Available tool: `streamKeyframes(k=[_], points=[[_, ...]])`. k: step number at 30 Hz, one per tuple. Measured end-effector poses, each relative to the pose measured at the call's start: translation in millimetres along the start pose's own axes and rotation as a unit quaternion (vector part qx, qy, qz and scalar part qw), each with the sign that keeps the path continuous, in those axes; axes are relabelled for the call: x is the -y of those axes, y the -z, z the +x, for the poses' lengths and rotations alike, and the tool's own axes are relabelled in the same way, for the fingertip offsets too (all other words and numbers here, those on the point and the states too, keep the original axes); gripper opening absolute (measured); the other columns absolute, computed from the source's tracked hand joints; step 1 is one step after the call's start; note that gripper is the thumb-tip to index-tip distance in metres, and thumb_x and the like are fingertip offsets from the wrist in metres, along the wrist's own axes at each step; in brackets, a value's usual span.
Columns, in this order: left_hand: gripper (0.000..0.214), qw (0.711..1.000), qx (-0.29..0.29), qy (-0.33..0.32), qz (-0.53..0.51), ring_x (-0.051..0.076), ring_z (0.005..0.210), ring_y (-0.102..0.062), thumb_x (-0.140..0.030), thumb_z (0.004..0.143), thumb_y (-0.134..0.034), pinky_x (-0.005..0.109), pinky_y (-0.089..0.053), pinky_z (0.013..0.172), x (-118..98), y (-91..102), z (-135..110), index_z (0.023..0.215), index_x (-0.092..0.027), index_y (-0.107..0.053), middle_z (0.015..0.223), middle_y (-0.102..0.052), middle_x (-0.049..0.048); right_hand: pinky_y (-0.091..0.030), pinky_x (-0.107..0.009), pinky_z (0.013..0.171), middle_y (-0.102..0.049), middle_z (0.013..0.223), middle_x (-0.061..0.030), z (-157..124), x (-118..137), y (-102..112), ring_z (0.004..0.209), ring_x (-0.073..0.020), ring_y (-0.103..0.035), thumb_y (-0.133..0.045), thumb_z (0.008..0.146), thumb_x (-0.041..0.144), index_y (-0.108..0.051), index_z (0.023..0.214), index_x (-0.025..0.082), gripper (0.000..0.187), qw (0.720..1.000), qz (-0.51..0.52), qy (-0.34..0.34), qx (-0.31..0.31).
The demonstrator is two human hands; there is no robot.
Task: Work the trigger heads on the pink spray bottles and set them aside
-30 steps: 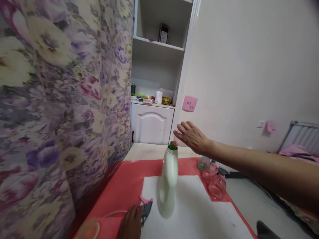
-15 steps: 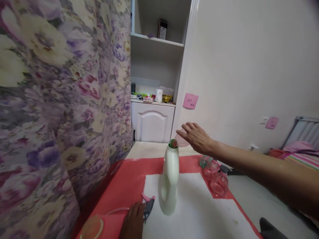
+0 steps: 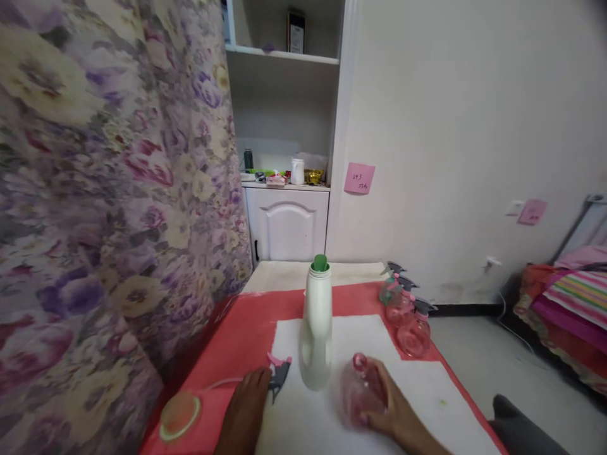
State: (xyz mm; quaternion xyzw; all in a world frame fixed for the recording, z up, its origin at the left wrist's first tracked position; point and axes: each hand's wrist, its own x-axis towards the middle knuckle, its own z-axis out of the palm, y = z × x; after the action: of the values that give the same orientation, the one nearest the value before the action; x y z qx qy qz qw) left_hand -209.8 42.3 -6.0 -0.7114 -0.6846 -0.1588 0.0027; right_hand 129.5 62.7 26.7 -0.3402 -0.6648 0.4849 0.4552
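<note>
A tall white bottle [image 3: 317, 332] with a green spout stands upright on a white cloth [image 3: 427, 392] laid over a red mat [image 3: 241, 335]. My right hand [image 3: 391, 411] is low on the cloth, just right of the white bottle, fingers wrapped round a clear pink bottle [image 3: 356, 390] without a sprayer head. My left hand [image 3: 246, 414] rests at the cloth's near left edge, on a pink and grey spray head [image 3: 279, 371] with a thin tube; its fingers are mostly hidden.
Three pink spray bottles [image 3: 408, 316] stand at the mat's far right. An orange round lid [image 3: 179, 415] lies near left. A floral curtain [image 3: 104, 189] hangs on the left. A white cabinet with shelves [image 3: 287, 221] stands behind, a bed [image 3: 569, 316] at the right.
My right hand has come down from the white bottle's spout to the cloth with the pink bottle. The view has shifted slightly; my left hand stays by the spray head.
</note>
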Motion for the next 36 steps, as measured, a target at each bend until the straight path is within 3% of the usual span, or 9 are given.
streamKeyframes(k=[3, 6, 10, 14, 20, 23, 28, 32, 36], points=[[0.049, 1.0, 0.01, -0.006, 0.006, 0.022, 0.12, -0.059, -0.001, 0.083, -0.037, 0.039, -0.041, 0.109, -10.6, 20.0, 1.4, 0.124, -0.016, -0.059, 0.126, -0.067, 0.0109, -0.034, -0.051, 0.113, -0.058, 0.136, -0.0134, -27.0, -37.4, -24.2, 0.13, -0.0374, -0.051, -0.083, 0.056, 0.033, -0.046, 0.132, 0.026, 0.085, 0.999, 0.002, -0.03, -0.027], [0.047, 1.0, -0.01, -0.009, 0.01, 0.022, 0.115, -0.061, -0.001, 0.082, -0.037, 0.04, -0.044, 0.105, -24.3, 40.3, 1.2, 0.12, -0.018, -0.059, 0.122, -0.068, 0.0103, -0.032, -0.049, 0.116, -0.056, 0.139, -0.0119, -37.4, -50.6, -35.1, 0.134, -0.0355, -0.048, -0.076, 0.054, 0.018, -0.044, 0.135, 0.025, 0.088, 0.999, -0.009, -0.036, -0.039], [0.038, 0.999, -0.053, 0.004, 0.012, 0.022, 0.104, -0.065, -0.008, 0.087, -0.037, 0.039, -0.05, 0.095, -41.4, 65.8, -1.6, 0.114, -0.02, -0.06, 0.112, -0.07, 0.0098, -0.032, -0.048, 0.116, -0.055, 0.14, -0.0104, -40.2, -50.9, -37.8, 0.135, -0.0332, -0.047, -0.067, 0.052, 0.011, -0.042, 0.137, 0.025, 0.09, 0.999, -0.004, -0.012, -0.051], [0.037, 0.991, -0.135, 0.01, 0.008, 0.025, 0.109, -0.066, -0.017, 0.089, -0.039, 0.041, -0.053, 0.093, -58.5, 89.0, -5.9, 0.121, -0.021, -0.058, 0.119, -0.069, 0.0104, -0.037, -0.045, 0.114, -0.056, 0.138, -0.0093, -40.7, -47.0, -40.9, 0.132, -0.0315, -0.05, -0.068, 0.055, 0.013, -0.044, 0.137, 0.025, 0.087, 0.998, -0.004, 0.002, -0.068], [0.031, 0.961, -0.242, 0.046, -0.123, 0.023, 0.09, -0.068, -0.045, 0.088, -0.053, 0.036, -0.056, 0.079, -105.7, 127.5, -16.0, 0.107, -0.023, -0.063, 0.101, -0.069, 0.0055, -0.043, -0.045, 0.109, -0.057, 0.133, -0.0082, -39.6, -47.5, -47.1, 0.125, -0.0311, -0.056, -0.073, 0.057, 0.016, -0.046, 0.134, 0.027, 0.082, 0.996, 0.002, 0.0, -0.093], [0.036, 0.923, -0.254, 0.133, -0.256, 0.022, 0.086, -0.066, -0.051, 0.081, -0.064, 0.033, -0.055, 0.077, -136.0, 146.0, -21.4, 0.103, -0.023, -0.063, 0.094, -0.069, 0.0026, -0.046, -0.045, 0.107, -0.058, 0.131, -0.0074, -39.1, -50.6, -48.9, 0.123, -0.0306, -0.057, -0.073, 0.057, 0.015, -0.046, 0.133, 0.028, 0.082, 0.995, 0.005, -0.012, -0.101], [0.043, 0.816, -0.263, 0.192, -0.478, 0.017, 0.087, -0.065, -0.047, 0.073, -0.076, 0.026, -0.054, 0.081, -183.1, 169.4, -27.0, 0.106, -0.022, -0.065, 0.092, -0.07, -0.0008, -0.046, -0.043, 0.107, -0.057, 0.13, -0.0069, -39.5, -51.8, -49.5, 0.123, -0.0291, -0.057, -0.074, 0.057, 0.015, -0.044, 0.134, 0.028, 0.083, 0.995, 0.002, -0.001, -0.103], [0.039, 0.78, -0.278, 0.18, -0.531, 0.013, 0.082, -0.066, -0.042, 0.074, -0.077, 0.021, -0.054, 0.079, -214.3, 181.6, -30.4, 0.106, -0.022, -0.066, 0.09, -0.073, -0.002, -0.045, -0.043, 0.107, -0.056, 0.131, -0.0068, -39.4, -50.6, -46.2, 0.124, -0.0298, -0.056, -0.076, 0.056, 0.017, -0.043, 0.134, 0.028, 0.085, 0.996, 0.005, 0.011, -0.092], [0.041, 0.768, -0.309, 0.165, -0.536, 0.016, 0.083, -0.069, -0.041, 0.073, -0.078, 0.022, -0.058, 0.074, -233.6, 185.5, -27.9, 0.107, -0.022, -0.067, 0.092, -0.076, -0.0013, -0.043, -0.045, 0.108, -0.055, 0.133, -0.0076, -39.4, -52.0, -43.6, 0.125, -0.0314, -0.054, -0.077, 0.056, 0.018, -0.04, 0.136, 0.028, 0.089, 0.997, 0.009, 0.02, -0.068]])
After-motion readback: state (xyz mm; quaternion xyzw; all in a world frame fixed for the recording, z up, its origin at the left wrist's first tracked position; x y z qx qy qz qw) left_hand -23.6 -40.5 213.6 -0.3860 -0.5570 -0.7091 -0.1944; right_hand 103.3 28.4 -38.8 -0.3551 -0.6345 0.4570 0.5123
